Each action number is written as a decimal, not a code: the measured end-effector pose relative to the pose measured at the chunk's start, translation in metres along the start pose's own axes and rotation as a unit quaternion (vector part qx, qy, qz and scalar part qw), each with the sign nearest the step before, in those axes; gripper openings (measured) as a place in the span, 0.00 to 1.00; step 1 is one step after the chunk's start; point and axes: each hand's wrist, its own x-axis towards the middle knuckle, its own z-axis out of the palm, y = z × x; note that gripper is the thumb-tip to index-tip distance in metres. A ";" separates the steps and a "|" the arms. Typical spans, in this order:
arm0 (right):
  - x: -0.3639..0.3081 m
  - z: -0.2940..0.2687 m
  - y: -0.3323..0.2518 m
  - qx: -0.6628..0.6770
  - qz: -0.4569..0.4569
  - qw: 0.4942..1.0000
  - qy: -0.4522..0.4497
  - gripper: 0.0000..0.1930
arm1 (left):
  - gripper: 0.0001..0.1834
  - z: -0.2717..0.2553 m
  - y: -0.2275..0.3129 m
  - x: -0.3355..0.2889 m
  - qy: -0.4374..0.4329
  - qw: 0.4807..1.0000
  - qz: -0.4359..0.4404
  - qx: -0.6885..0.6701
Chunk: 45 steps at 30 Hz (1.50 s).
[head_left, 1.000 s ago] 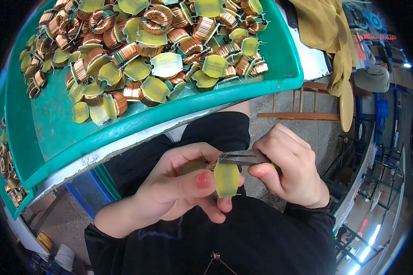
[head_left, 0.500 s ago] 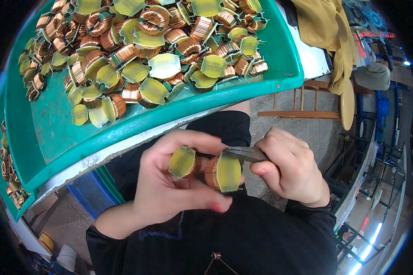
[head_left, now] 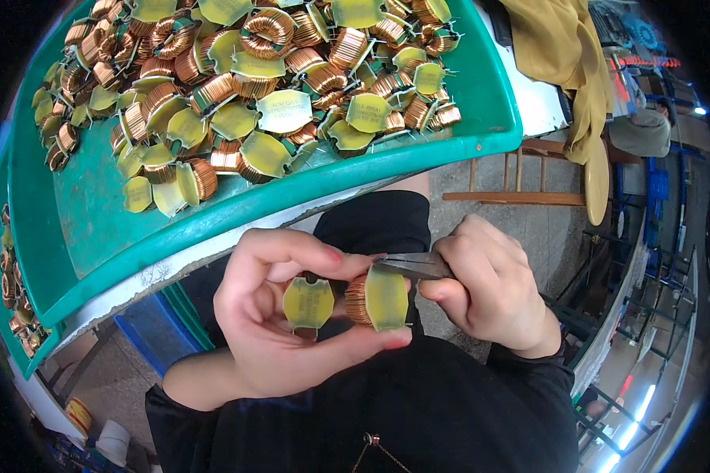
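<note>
My left hand (head_left: 256,331) is closed around two copper-wound toroidal coils with yellow base plates. The first coil (head_left: 386,299) sits between thumb and fingertips, its copper winding showing on the left side of its plate. Deeper in the palm is the second coil (head_left: 308,303), plate facing up and its winding mostly hidden. My right hand (head_left: 493,288) grips a dark metal pair of pliers (head_left: 414,266), whose handles are hidden inside the fist. The jaw tips lie at the top edge of the first coil's plate, next to my left fingertips.
A green tray (head_left: 292,185) heaped with similar coils (head_left: 264,154) rests on the white table ahead of me. Another green tray (head_left: 43,347) with coils is at the far left. A yellow cloth (head_left: 556,55) hangs at the right, near a wooden stool (head_left: 513,197).
Both hands have shifted slightly left. The two coils have turned a little, so the second one's plate shows more fully. The pliers' tips remain at the first coil's top edge.
</note>
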 end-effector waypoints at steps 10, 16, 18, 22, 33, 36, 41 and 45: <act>-0.003 0.014 -0.004 -0.151 0.014 0.987 0.054 0.14 | 0.30 -0.002 -0.013 0.004 0.036 0.998 0.012 -0.041; -0.011 0.021 0.000 0.041 0.080 0.991 0.101 0.16 | 0.27 -0.002 -0.011 0.005 0.015 0.998 0.040 -0.036; -0.012 0.027 0.000 0.020 0.068 0.991 0.115 0.17 | 0.29 -0.006 -0.011 0.006 -0.022 0.998 0.064 0.006; -0.010 0.030 -0.001 -0.019 0.035 0.992 0.118 0.17 | 0.28 -0.007 -0.012 0.007 -0.038 0.994 0.099 0.025; -0.013 0.030 -0.007 -0.123 0.024 0.985 0.117 0.18 | 0.22 -0.007 -0.012 0.007 -0.043 0.987 0.147 0.041; -0.011 0.027 -0.004 -0.101 0.009 0.988 0.120 0.19 | 0.21 -0.006 -0.008 0.006 -0.043 0.986 0.153 0.046; -0.012 0.027 0.005 -0.029 -0.018 0.989 0.141 0.20 | 0.21 -0.005 -0.004 0.006 -0.042 0.986 0.149 0.059; -0.014 0.032 0.004 -0.032 0.015 0.987 0.157 0.21 | 0.21 -0.005 -0.006 0.006 -0.036 0.985 0.158 0.066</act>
